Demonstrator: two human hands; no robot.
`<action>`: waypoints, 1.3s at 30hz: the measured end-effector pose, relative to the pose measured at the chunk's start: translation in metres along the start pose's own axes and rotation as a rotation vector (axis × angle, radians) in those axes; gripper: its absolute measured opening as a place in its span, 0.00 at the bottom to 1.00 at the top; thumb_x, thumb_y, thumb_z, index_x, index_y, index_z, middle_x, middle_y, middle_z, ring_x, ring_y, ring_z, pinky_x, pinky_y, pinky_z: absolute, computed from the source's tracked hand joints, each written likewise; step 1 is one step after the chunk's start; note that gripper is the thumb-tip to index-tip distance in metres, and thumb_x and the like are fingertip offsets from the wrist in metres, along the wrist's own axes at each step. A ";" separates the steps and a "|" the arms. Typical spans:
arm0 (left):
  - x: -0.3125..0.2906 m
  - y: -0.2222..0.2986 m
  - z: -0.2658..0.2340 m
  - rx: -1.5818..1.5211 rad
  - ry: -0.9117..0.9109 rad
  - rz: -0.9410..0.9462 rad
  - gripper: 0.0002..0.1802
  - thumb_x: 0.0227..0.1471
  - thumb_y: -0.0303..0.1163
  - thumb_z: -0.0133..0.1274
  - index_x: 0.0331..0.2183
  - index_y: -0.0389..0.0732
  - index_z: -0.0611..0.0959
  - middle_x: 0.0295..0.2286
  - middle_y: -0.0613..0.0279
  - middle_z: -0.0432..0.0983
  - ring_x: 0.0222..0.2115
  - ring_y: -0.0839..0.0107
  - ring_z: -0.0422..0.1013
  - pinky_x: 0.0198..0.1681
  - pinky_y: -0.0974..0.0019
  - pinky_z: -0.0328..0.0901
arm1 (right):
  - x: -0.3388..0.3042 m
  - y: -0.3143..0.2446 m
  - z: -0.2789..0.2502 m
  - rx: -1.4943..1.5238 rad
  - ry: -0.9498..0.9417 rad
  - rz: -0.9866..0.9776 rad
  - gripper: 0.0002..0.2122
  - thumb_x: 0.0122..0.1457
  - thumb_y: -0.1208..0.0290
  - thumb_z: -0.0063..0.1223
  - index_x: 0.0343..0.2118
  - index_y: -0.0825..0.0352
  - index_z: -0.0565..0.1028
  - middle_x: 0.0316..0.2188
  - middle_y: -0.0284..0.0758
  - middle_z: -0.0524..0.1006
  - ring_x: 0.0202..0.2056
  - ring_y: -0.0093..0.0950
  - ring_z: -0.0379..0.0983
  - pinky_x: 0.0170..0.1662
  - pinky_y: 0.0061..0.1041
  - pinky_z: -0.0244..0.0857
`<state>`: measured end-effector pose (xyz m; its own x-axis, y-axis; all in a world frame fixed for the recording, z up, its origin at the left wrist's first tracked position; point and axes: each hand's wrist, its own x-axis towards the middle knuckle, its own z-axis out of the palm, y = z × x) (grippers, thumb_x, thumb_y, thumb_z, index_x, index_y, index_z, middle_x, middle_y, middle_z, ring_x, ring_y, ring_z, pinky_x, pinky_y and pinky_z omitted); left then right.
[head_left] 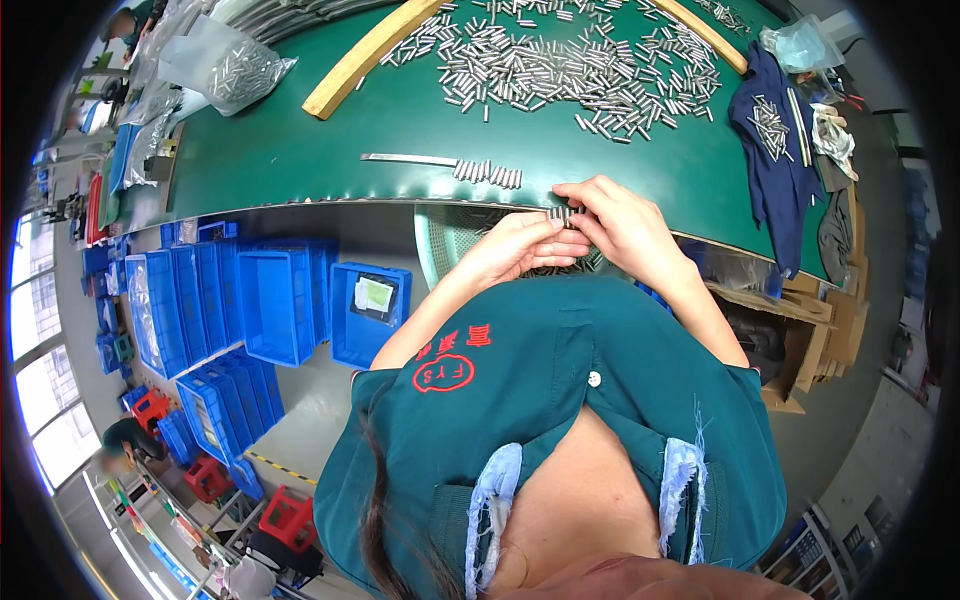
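Just past the near table edge, my left hand [520,246] and my right hand [628,228] meet, fingers closed around a short row of metal pins [562,213] lying side by side. Both hands touch the row. Under them is a light green plastic basket [436,240], with more metal pieces showing below my fingers. On the green table [300,165], left of my hands, a thin metal strip [408,158] lies with another row of pins [488,174] at its right end. Farther back spreads a large loose heap of pins [570,75].
Wooden bars [365,62] flank the heap. At back left stands a clear bag of pins [235,75]. A dark blue cloth [765,150] with pins on it hangs over the right edge. Blue crates [275,305] stand below left; a cardboard box [800,345] is below right.
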<state>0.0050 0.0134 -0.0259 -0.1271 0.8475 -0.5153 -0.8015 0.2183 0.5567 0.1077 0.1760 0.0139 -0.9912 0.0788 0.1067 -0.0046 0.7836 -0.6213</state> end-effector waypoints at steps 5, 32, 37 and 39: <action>0.002 -0.008 -0.003 0.135 0.021 0.047 0.19 0.60 0.37 0.46 0.47 0.33 0.74 0.40 0.52 0.76 0.42 0.66 0.74 0.45 0.67 0.70 | -0.004 -0.003 -0.002 0.038 -0.018 0.049 0.17 0.53 0.75 0.53 0.48 0.59 0.71 0.36 0.36 0.72 0.39 0.36 0.72 0.40 0.33 0.67; -0.015 0.026 0.002 0.414 -0.087 0.083 0.16 0.59 0.33 0.46 0.43 0.31 0.77 0.38 0.51 0.78 0.38 0.68 0.76 0.44 0.68 0.70 | 0.003 -0.004 0.003 0.562 -0.012 0.071 0.10 0.55 0.75 0.55 0.40 0.66 0.78 0.30 0.29 0.71 0.27 0.16 0.64 0.31 0.17 0.61; -0.020 0.031 0.000 0.466 -0.114 0.046 0.17 0.59 0.36 0.47 0.42 0.32 0.77 0.37 0.53 0.79 0.38 0.70 0.76 0.42 0.70 0.70 | 0.002 0.000 0.013 0.583 -0.024 0.136 0.06 0.57 0.73 0.54 0.37 0.67 0.78 0.28 0.28 0.72 0.28 0.16 0.68 0.31 0.18 0.63; -0.023 0.035 -0.001 0.462 -0.141 0.016 0.17 0.59 0.35 0.47 0.43 0.32 0.77 0.38 0.53 0.78 0.38 0.70 0.76 0.42 0.70 0.70 | 0.003 -0.003 0.013 0.806 -0.085 0.285 0.07 0.59 0.71 0.53 0.37 0.67 0.77 0.28 0.28 0.73 0.28 0.16 0.68 0.31 0.17 0.63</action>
<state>-0.0213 0.0010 0.0048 -0.0313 0.9028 -0.4290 -0.4524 0.3699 0.8115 0.1029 0.1663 0.0061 -0.9752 0.1342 -0.1757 0.1852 0.0617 -0.9808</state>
